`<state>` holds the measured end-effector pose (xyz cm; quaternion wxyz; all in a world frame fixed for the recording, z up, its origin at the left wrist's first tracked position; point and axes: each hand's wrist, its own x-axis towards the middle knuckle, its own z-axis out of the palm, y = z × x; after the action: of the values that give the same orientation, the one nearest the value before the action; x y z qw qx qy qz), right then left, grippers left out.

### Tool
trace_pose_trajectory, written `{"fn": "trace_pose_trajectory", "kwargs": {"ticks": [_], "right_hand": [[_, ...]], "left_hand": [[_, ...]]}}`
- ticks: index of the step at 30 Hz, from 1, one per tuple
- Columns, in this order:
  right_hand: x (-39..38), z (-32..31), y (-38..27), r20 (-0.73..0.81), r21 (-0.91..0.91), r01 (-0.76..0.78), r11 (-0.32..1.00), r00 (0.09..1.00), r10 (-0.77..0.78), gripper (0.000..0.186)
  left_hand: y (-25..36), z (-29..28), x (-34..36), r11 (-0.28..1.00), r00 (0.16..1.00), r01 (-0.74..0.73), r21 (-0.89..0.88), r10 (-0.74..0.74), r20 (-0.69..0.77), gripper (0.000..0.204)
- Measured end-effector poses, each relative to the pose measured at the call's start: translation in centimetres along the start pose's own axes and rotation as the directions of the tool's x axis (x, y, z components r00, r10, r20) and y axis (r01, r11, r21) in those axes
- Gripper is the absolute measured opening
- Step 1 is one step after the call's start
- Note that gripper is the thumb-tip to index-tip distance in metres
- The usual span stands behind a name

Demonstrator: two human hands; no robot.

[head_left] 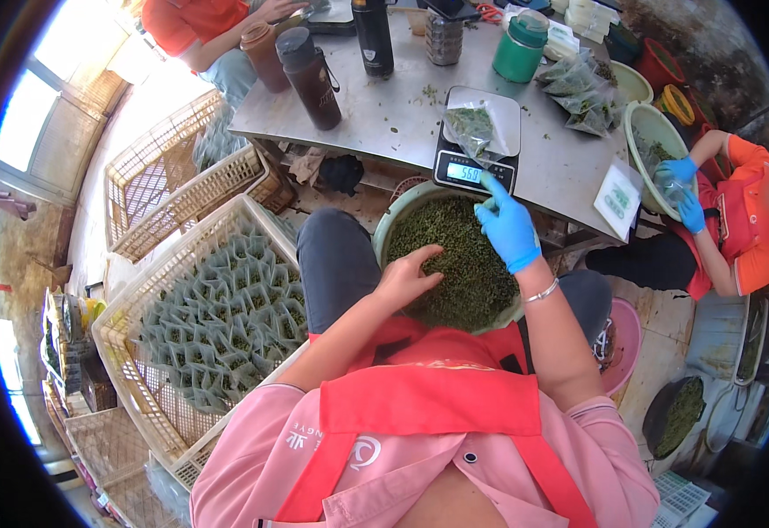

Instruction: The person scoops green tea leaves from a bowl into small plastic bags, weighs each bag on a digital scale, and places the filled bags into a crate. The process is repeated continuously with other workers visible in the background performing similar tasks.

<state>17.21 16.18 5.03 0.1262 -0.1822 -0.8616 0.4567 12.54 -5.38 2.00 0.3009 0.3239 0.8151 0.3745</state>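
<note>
A pale green basin (388, 222) full of small green berries, like green peppercorns (446, 255), stands between my knees. My bare left hand (409, 280) rests over its left side, fingers apart, fingertips touching the berries. My right hand (509, 231), in a blue glove, is raised over the basin's far right rim. Its index finger stretches to the front panel of a digital scale (505, 119); the other fingers are partly bent, with nothing visible in them. On the scale's pan lies a clear plastic bag (474, 130) with some green contents. The scale's display is lit.
A cream crate (125, 330) of upright filled bags stands left, another crate (138, 189) beyond it. The metal table (384, 114) carries bottles (312, 84), a green jar (521, 48) and filled bags (582, 92). A gloved co-worker (745, 216) handles a basin at right; another person (199, 35) sits far left.
</note>
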Motion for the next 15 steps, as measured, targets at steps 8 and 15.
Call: {"fn": "trace_pose_trajectory", "kwargs": {"ticks": [8, 15], "right_hand": [[7.2, 0.0, 1.2, -0.013, -0.556, -0.001, 0.831, 1.0, -0.007, 0.051], [2.6, 0.0, 2.4, -0.202, -0.032, -0.001, 0.999, 0.979, -0.006, 0.023]], "left_hand": [[-1.2, 0.4, 0.2, 0.997, 0.989, -0.082, 0.01, 0.083, -0.121, 0.044], [-2.2, 1.0, -0.3, 0.997, 0.989, -0.04, -0.066, 0.03, -0.142, 0.039]]}}
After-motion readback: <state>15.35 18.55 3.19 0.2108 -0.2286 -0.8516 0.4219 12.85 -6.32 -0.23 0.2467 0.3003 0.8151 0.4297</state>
